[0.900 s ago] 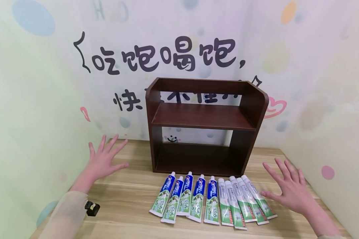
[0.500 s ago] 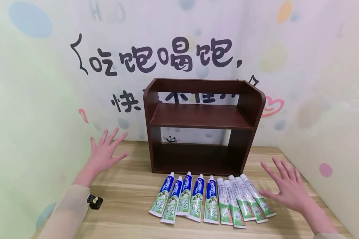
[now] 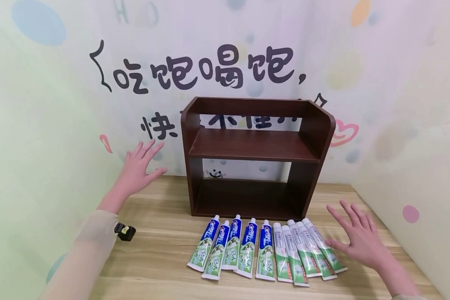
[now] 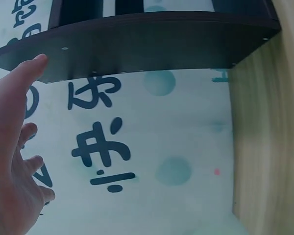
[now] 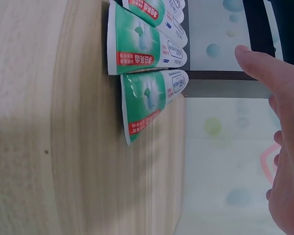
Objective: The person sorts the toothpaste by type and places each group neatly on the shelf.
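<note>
A dark brown two-tier shelf (image 3: 255,143) stands at the back of the wooden table, both tiers bare. In front of it lie several blue-and-green toothpaste tubes (image 3: 248,249) and, to their right, several white-and-green tubes (image 3: 293,255), partly overlapping. My left hand (image 3: 136,168) hovers left of the shelf with fingers spread, holding nothing; in the left wrist view its thumb shows near the shelf's side panel (image 4: 152,46). My right hand (image 3: 361,241) is held just right of the white-and-green tubes, fingers spread, touching none that I can see.
The wooden table (image 3: 153,266) meets a patterned wall (image 3: 225,25) with dark lettering behind the shelf. Pale walls close in on the left and right. A small black device (image 3: 125,231) sits at my left wrist.
My left hand has risen and moved slightly right, toward the shelf's left side. My right hand has barely moved. The shelf and tubes stay where they were.
</note>
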A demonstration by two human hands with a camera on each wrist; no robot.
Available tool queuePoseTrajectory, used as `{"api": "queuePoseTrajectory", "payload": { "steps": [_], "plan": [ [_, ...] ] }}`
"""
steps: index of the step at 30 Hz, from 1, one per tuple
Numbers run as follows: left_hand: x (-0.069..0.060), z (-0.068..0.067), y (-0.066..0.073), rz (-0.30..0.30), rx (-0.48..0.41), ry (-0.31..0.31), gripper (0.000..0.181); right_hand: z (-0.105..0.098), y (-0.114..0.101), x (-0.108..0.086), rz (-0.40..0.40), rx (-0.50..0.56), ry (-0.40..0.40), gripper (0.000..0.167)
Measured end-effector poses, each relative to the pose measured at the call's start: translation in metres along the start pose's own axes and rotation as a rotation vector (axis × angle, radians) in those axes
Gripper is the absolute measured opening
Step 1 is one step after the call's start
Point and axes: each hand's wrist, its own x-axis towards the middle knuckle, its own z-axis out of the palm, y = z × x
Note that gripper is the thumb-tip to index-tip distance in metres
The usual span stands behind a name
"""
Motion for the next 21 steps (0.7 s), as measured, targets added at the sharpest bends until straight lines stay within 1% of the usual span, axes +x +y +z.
{"api": "queuePoseTrajectory", "payload": {
  "steps": [6, 13, 17, 21],
  "plan": [
    [0.022, -0.016, 0.012, 0.025, -0.046, 0.061, 0.077, 0.002, -0.001, 0.0, 0.026, 0.041, -0.003, 0.095],
    [0.045, -0.023, 0.02, 0.063, -0.114, 0.108, 0.076, 0.003, -0.002, -0.001, 0.046, 0.049, -0.006, 0.094],
    [0.054, -0.026, 0.024, 0.076, -0.123, 0.119, 0.075, 0.007, -0.001, -0.001, 0.054, 0.043, -0.01, 0.094],
    [0.062, -0.029, 0.03, 0.061, -0.15, 0.106, 0.075, 0.01, 0.0, -0.001, 0.062, 0.039, -0.014, 0.095]
  ]
}}
